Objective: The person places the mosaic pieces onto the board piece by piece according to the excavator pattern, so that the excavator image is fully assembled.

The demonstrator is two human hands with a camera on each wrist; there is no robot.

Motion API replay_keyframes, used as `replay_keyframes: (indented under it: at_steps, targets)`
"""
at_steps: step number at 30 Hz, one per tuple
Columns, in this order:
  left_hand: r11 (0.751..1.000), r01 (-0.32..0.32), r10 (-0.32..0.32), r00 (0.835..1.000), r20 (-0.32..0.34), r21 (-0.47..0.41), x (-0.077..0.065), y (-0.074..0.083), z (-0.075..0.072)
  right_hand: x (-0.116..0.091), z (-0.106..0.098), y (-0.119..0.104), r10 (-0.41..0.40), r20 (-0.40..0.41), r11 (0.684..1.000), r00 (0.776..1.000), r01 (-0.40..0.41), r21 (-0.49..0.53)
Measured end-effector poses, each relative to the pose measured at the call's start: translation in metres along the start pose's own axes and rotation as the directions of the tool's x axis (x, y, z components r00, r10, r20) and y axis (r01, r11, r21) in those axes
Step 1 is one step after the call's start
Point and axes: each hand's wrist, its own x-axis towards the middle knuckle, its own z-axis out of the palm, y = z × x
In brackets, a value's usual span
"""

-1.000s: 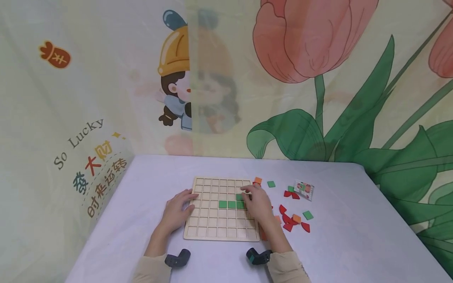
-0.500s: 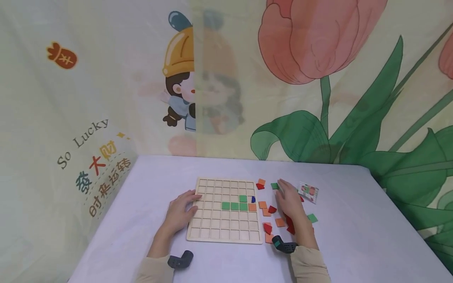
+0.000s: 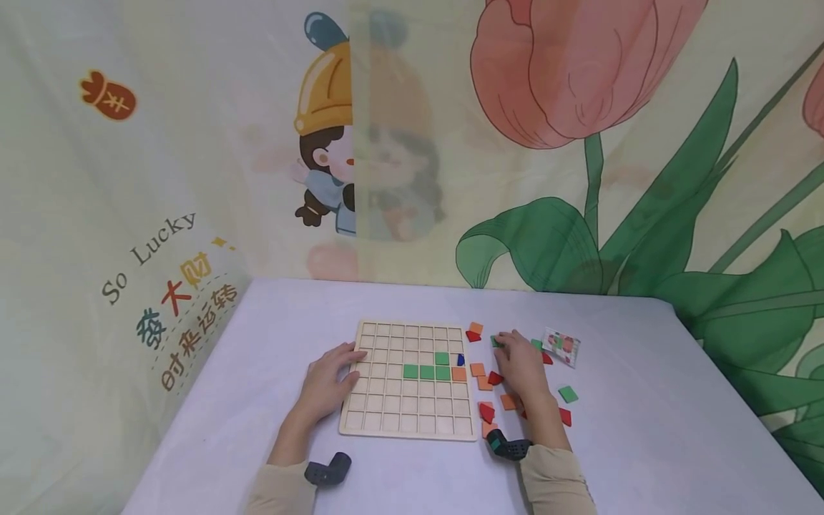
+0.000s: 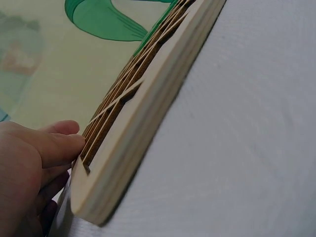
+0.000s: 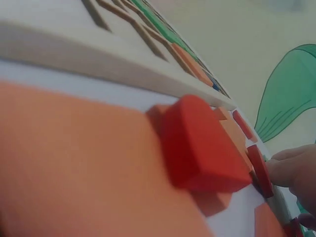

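Observation:
My left hand (image 3: 328, 380) rests at the left edge of a wooden grid board (image 3: 405, 420), fingertips over its rim; the left wrist view shows straight fingers on that edge. Right of the board, my right hand (image 3: 520, 363) pinches a small green square tile (image 3: 494, 342), which the fingertips mostly cover. Several green tiles (image 3: 427, 373) lie in the grid, three in a row and one above. An orange tile (image 3: 458, 374) ends that row, with a dark blue piece (image 3: 460, 360) in the cell above it.
Orange squares (image 3: 477, 370) and red curved-edge pieces (image 3: 494, 378) lie scattered right of the board, some overlapping. A lone green tile (image 3: 568, 394) sits farther right. Behind the right hand lies a printed packet (image 3: 561, 347). A printed curtain (image 3: 399, 257) hangs behind the white table (image 3: 399, 476).
My right hand has moved from the board's right side out to the loose pieces, uncovering the orange and blue pieces. The green tile at its fingertips has shifted slightly. The left hand stays put.

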Motion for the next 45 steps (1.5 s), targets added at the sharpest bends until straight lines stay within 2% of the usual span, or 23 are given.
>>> replay_keyframes:
  at_steps: [7, 13, 18, 25, 29, 34, 39, 42, 45]
  targets:
    - [1.0, -0.017, 0.017, 1.0, -0.018, 0.004, 0.0, 0.001, 0.0, 0.0, 0.0, 0.0, 0.021, -0.029, 0.999, 0.999, -0.021, 0.028]
    - [1.0, 0.004, -0.004, 1.0, 0.01, 0.009, 0.001, 0.002, -0.001, -0.001, 0.0, -0.002, 0.02, -0.044, 0.999, 0.999, -0.019, 0.037]
    - [1.0, 0.016, -0.017, 1.0, 0.021, 0.017, 0.0, 0.002, -0.002, -0.003, -0.004, -0.012, 0.022, -0.077, 0.999, 0.997, -0.019, 0.037]
    - [1.0, 0.018, -0.018, 1.0, 0.016, 0.004, 0.0, 0.001, -0.002, -0.003, 0.0, -0.006, 0.012, -0.047, 1.0, 0.999, -0.013, -0.027]
    - [1.0, 0.005, -0.005, 1.0, 0.009, 0.006, 0.0, 0.0, -0.001, -0.003, 0.004, -0.004, 0.004, -0.08, 0.999, 0.997, -0.008, -0.05]
    - [1.0, -0.002, 0.002, 1.0, 0.011, 0.01, 0.001, 0.001, -0.002, -0.002, 0.004, -0.007, 0.034, -0.109, 0.999, 0.994, -0.033, 0.009]
    - [1.0, -0.004, 0.004, 1.0, 0.006, 0.017, 0.0, 0.001, -0.001, -0.005, 0.002, -0.017, 0.059, -0.121, 0.989, 0.991, -0.041, 0.145]
    - [1.0, -0.003, 0.003, 1.0, -0.001, 0.016, 0.0, 0.0, -0.001, -0.008, 0.0, -0.034, 0.02, -0.157, 0.975, 0.987, 0.016, 0.223]
    - [1.0, -0.004, 0.004, 1.0, -0.005, 0.016, 0.0, 0.0, -0.001, -0.015, 0.001, -0.059, -0.083, -0.206, 0.96, 0.975, 0.134, 0.247]
